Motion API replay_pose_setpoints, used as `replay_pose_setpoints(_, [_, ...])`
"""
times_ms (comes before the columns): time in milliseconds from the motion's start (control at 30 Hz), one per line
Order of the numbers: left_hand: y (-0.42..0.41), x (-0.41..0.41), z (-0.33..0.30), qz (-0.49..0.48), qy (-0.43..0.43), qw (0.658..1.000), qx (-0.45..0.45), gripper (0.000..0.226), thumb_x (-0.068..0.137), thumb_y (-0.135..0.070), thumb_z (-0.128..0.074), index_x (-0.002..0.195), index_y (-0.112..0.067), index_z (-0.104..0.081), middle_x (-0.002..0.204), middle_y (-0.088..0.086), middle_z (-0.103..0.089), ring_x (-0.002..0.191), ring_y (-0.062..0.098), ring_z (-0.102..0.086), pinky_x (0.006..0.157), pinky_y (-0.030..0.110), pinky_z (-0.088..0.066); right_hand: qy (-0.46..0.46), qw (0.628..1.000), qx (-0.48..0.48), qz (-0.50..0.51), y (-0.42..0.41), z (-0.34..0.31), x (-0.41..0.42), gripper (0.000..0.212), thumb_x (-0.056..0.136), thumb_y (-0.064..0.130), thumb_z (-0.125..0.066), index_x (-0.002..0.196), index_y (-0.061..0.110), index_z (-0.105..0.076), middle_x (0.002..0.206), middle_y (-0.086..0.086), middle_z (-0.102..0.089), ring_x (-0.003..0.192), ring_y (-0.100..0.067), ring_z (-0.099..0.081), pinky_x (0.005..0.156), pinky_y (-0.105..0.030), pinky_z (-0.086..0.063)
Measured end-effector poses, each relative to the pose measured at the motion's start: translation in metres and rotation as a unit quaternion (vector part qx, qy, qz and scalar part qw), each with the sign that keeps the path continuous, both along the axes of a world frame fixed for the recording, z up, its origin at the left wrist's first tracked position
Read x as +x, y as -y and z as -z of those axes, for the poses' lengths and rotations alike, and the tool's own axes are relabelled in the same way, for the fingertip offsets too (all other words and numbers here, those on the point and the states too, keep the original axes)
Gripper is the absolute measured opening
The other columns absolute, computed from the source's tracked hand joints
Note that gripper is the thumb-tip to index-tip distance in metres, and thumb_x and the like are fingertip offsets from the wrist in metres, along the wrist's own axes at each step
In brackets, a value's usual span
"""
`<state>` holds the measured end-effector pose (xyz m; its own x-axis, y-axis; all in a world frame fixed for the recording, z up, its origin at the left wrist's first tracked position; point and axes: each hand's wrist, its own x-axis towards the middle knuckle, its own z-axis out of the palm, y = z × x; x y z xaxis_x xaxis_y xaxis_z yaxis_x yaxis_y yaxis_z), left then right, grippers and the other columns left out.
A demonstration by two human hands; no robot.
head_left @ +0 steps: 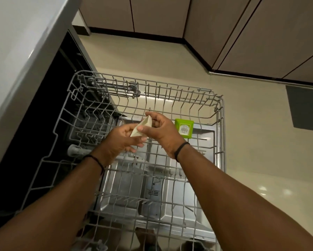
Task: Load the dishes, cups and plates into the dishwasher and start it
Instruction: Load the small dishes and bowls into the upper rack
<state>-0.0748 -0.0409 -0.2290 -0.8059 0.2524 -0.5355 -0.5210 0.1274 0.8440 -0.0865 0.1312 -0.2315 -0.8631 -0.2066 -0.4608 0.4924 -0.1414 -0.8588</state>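
Head view, looking down over an open dishwasher. Grey wire dish rack point(170, 98) pulled out over the lowered stainless-steel door point(172, 201), whose inner panel shows through the wires; no dishes, cups or plates visible in the rack. Both forearms reach forward above the rack. Left hand point(122, 140) and right hand point(161, 129) meet near the middle of the rack, well above the wires, sharing a small cream-white packet point(143, 126) with a folded, angular shape; material hard to tell, looks like paper or thin film. Left fingers point(140, 139) curl under and around the packet's lower end; right hand's thumb and fingertips pinch its upper edge, the rest of the right fingers curled in behind it. Thin black band on each wrist: left wrist band point(96, 160), right wrist band point(181, 148). Just beyond the right hand, at the far right of the rack area, sits a small lime-green square box point(184, 128) with a white printed label on its face; cannot tell whether it rests on the rack wires or on the door below. Dark dishwasher cavity point(43, 124) lies to the left under a pale grey tabletop point(16, 42). Beige glossy floor point(260, 142) beyond, brown cabinet fronts point(260, 33) at the top, a dark grey mat point(307, 107) at the right edge.
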Motion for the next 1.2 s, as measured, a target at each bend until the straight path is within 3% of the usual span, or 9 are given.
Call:
replay_pose_setpoints(100, [0.001, 0.009, 0.006, -0.037, -0.004, 0.999, -0.04, 0.089, 0.056, -0.033, -0.088, 0.136, -0.024, -0.049, 0.125, -0.003, -0.06, 0.101, 0.021, -0.068, 0.056, 0.029, -0.053, -0.026, 0.987, 0.145, 0.072, 0.006, 0.0, 0.003, 0.067, 0.072, 0.033, -0.085, 0.127, 0.013, -0.051, 0.115, -0.006, -0.063, 0.104, -0.023, -0.063, 0.087, -0.031, -0.055])
replay_pose_setpoints(200, [0.008, 0.017, 0.017, -0.144, -0.05, 0.979, -0.134, 0.076, 0.066, -0.021, -0.087, 0.132, -0.024, -0.051, 0.121, 0.0, -0.056, 0.104, 0.024, -0.061, 0.063, 0.031, -0.052, -0.079, 0.912, 0.391, 0.093, 0.01, 0.003, 0.005, 0.074, 0.07, 0.06, -0.076, 0.122, 0.017, -0.045, 0.111, -0.001, -0.056, 0.099, -0.019, -0.054, 0.079, -0.03, -0.05])
replay_pose_setpoints(267, [0.017, 0.022, 0.023, -0.19, -0.094, 0.955, -0.206, 0.065, 0.071, -0.016, -0.083, 0.128, -0.023, -0.053, 0.122, 0.006, -0.053, 0.107, 0.03, -0.058, 0.075, 0.038, -0.053, -0.088, 0.871, 0.48, 0.06, 0.016, 0.006, 0.001, 0.08, 0.07, 0.061, -0.075, 0.124, 0.014, -0.038, 0.111, -0.009, -0.055, 0.1, -0.027, -0.055, 0.079, -0.039, -0.053])
replay_pose_setpoints(367, [0.025, 0.029, 0.023, -0.167, -0.188, 0.894, -0.37, 0.065, 0.071, -0.02, -0.08, 0.13, -0.016, -0.051, 0.126, 0.012, -0.046, 0.1, 0.032, -0.055, 0.077, 0.037, -0.048, -0.062, 0.826, 0.56, 0.014, 0.027, 0.009, -0.014, 0.086, 0.075, 0.06, -0.071, 0.131, 0.011, -0.029, 0.113, -0.018, -0.055, 0.102, -0.035, -0.057, 0.08, -0.042, -0.054])
replay_pose_setpoints(467, [0.031, 0.033, 0.021, -0.115, -0.294, 0.802, -0.506, 0.074, 0.071, -0.027, -0.078, 0.136, -0.01, -0.047, 0.133, 0.014, -0.045, 0.116, 0.034, -0.049, 0.093, 0.045, -0.044, -0.039, 0.808, 0.588, -0.001, 0.035, 0.011, -0.027, 0.086, 0.076, 0.061, -0.069, 0.133, 0.014, -0.025, 0.114, -0.018, -0.054, 0.098, -0.034, -0.06, 0.077, -0.04, -0.054])
replay_pose_setpoints(533, [0.035, 0.035, 0.024, -0.068, -0.311, 0.782, -0.536, 0.08, 0.073, -0.032, -0.076, 0.142, -0.01, -0.041, 0.146, 0.015, -0.039, 0.131, 0.035, -0.04, 0.105, 0.051, -0.036, -0.024, 0.805, 0.593, -0.012, 0.037, 0.017, -0.033, 0.087, 0.077, 0.061, -0.07, 0.134, 0.015, -0.023, 0.115, -0.018, -0.053, 0.097, -0.034, -0.06, 0.076, -0.039, -0.053])
replay_pose_setpoints(700, [0.041, 0.039, 0.034, 0.019, -0.305, 0.779, -0.547, 0.092, 0.071, -0.034, -0.076, 0.149, -0.012, -0.032, 0.158, 0.012, -0.026, 0.141, 0.031, -0.032, 0.11, 0.05, -0.032, -0.002, 0.813, 0.582, -0.013, 0.036, 0.027, -0.045, 0.094, 0.078, 0.058, -0.07, 0.142, 0.015, -0.017, 0.121, -0.02, -0.051, 0.101, -0.034, -0.06, 0.076, -0.037, -0.049])
replay_pose_setpoints(967, [0.041, 0.043, 0.035, 0.019, -0.296, 0.782, -0.548, 0.096, 0.069, -0.03, -0.079, 0.151, -0.013, -0.03, 0.157, 0.011, -0.028, 0.141, 0.03, -0.032, 0.11, 0.049, -0.033, 0.005, 0.823, 0.569, 0.004, 0.035, 0.037, -0.045, 0.079, 0.08, 0.059, -0.068, 0.133, 0.016, -0.026, 0.116, -0.018, -0.056, 0.097, -0.033, -0.061, 0.069, -0.036, -0.046])
replay_pose_setpoints(1200, [0.033, 0.041, 0.024, 0.03, -0.286, 0.78, -0.555, 0.093, 0.072, -0.032, -0.077, 0.151, -0.012, -0.03, 0.157, 0.011, -0.028, 0.141, 0.029, -0.031, 0.111, 0.048, -0.031, -0.024, 0.819, 0.573, -0.01, 0.027, 0.024, -0.033, 0.075, 0.081, 0.055, -0.069, 0.13, 0.017, -0.027, 0.116, -0.017, -0.054, 0.099, -0.035, -0.06, 0.071, -0.037, -0.048])
